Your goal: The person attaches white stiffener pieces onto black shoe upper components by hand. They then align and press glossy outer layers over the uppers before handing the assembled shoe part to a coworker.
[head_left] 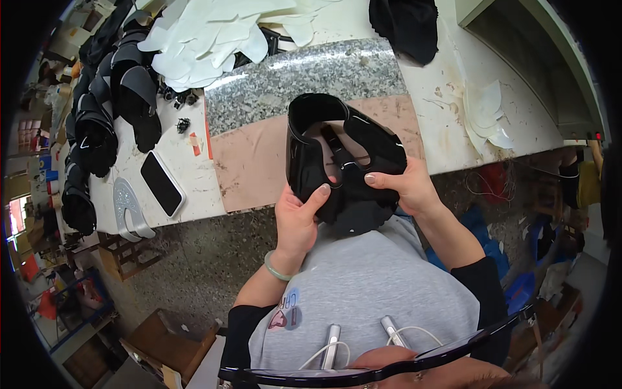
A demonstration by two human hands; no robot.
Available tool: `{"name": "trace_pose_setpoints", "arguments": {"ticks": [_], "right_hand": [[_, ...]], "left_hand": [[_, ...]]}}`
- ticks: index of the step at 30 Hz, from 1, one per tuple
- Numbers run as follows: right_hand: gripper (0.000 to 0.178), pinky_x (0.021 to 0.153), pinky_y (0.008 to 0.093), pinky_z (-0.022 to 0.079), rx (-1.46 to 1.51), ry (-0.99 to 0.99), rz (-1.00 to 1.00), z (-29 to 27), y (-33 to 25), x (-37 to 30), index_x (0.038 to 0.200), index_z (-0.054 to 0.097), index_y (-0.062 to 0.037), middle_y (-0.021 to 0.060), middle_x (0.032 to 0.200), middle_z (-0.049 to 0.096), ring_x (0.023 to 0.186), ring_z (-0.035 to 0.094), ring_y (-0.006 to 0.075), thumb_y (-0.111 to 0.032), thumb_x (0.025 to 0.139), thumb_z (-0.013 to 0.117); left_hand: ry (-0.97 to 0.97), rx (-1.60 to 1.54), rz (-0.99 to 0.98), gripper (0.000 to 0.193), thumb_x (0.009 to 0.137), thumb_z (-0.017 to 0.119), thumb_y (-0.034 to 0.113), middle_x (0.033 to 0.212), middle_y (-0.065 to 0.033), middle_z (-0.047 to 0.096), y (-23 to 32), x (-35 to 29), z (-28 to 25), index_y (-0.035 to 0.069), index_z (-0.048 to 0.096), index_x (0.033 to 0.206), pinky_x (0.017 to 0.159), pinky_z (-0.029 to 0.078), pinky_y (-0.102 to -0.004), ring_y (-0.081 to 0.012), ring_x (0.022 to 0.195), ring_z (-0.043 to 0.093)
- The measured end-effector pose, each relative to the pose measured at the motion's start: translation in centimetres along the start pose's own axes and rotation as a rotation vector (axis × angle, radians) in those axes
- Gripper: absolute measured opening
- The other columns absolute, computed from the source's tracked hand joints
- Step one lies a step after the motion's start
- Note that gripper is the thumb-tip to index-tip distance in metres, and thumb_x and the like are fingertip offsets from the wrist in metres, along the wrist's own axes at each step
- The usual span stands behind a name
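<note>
Both of my hands grip a black shoe upper [379, 139], held above the near edge of the worktable and close to my body. Its rounded end points away from me, and I see into its opening, where a paler lining shows. My left hand [298, 217] is closed on the near left edge, thumb on top. On the right edge, my right hand [409, 188] pinches the black material with its thumb laid over it. The other fingers of both hands are mostly hidden under the upper.
A pinkish sheet [249, 162] and a speckled stone slab [298, 74] lie ahead. White cut pieces [207, 39] pile at the far left, beside stacked dark uppers [96, 139]. Nearer are a phone [162, 183] and a silvery arched piece [127, 206]. Black material [405, 29] lies far right.
</note>
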State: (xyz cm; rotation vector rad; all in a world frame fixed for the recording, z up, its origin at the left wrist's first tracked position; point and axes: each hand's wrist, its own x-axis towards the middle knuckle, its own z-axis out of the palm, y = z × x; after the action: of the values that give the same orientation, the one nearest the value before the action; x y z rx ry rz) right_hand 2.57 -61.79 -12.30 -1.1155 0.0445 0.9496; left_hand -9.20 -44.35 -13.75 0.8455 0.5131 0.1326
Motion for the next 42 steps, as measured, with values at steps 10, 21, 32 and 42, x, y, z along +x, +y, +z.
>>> {"name": "trace_pose_setpoints", "arguments": {"ticks": [10,21,32,42], "right_hand": [[0.035,0.085,0.0313,0.053,0.162,-0.054,0.035,-0.9,-1.0,-0.7,0.119,0.055,0.0060,0.0127,0.106,0.065,0.096,0.063,0.0166,-0.018,0.093,0.061],[0.038,0.069,0.0314,0.047,-1.047,-0.124,-0.801,4.1,-8.4,-2.4,0.103,0.062,-0.0001,0.0117,0.091,0.062,0.078,0.058,0.0220,-0.016,0.073,0.079],[0.027,0.067,0.0356,0.044,-1.104,-0.442,-1.020,7.1,-14.4,-2.0,0.089,0.061,0.0013,0.0107,0.079,0.058,0.075,0.054,0.0274,-0.006,0.070,0.079],[0.018,0.066,0.0227,0.043,-0.531,-0.399,-0.512,5.3,-11.5,-0.6,0.096,0.064,0.0008,-0.0041,0.082,0.062,0.078,0.051,0.0038,-0.014,0.087,0.070]], "left_hand": [[-0.206,-0.195,-0.166,0.029,0.098,0.051,0.016,0.105,-0.0134,0.065,2.3,0.5,-0.1,-0.004,0.055,0.118,0.093,0.050,-0.0376,-0.0229,0.104,0.061],[-0.419,0.166,0.170,0.025,0.089,0.063,0.000,0.109,-0.0045,0.065,2.2,-0.4,4.2,0.001,0.065,0.114,0.088,0.048,-0.0273,-0.0122,0.102,0.059],[-0.630,-0.177,0.328,0.043,0.094,0.057,0.022,0.124,-0.0122,0.057,10.9,1.7,7.6,-0.003,0.048,0.128,0.102,0.040,-0.0358,-0.0191,0.116,0.054],[-0.471,-0.057,0.381,0.025,0.089,0.068,0.012,0.100,-0.0038,0.066,7.5,3.2,5.4,-0.003,0.062,0.108,0.079,0.048,-0.0234,-0.0088,0.090,0.059]]}}
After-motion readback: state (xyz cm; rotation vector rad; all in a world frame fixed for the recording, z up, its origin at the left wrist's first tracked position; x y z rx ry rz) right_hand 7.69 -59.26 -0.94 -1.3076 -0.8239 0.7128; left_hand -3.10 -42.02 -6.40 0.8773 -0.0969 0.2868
